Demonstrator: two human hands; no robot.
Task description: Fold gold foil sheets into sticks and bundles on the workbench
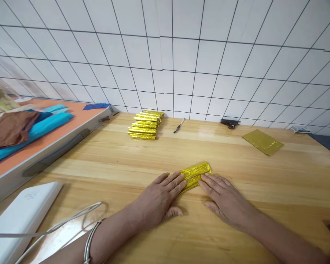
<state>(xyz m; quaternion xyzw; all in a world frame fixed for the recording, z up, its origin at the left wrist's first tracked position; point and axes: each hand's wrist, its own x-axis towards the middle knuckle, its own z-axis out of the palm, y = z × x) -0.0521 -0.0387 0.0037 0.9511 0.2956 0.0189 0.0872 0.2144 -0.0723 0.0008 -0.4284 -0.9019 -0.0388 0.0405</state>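
Observation:
A folded sheet of shiny gold foil paper [195,171] lies flat on the wooden table, with a crease line along its length. The fingers of my left hand [161,196] are stretched out and press on its left end. On the right end rest the extended fingertips of my right hand [225,200]. Both thumbs stay off the foil. Beyond the hands, several rolled or folded gold foil strips [146,124] sit in a stacked row. A flat gold sheet or packet [263,142] lies farther right.
A pen [179,125] and a black clip [230,123] lie near the white tiled wall [187,55]. At left, a raised orange surface [79,116] carries blue and brown cloth [12,130]. A white device [24,216] and a looped cable [79,212] occupy the front left.

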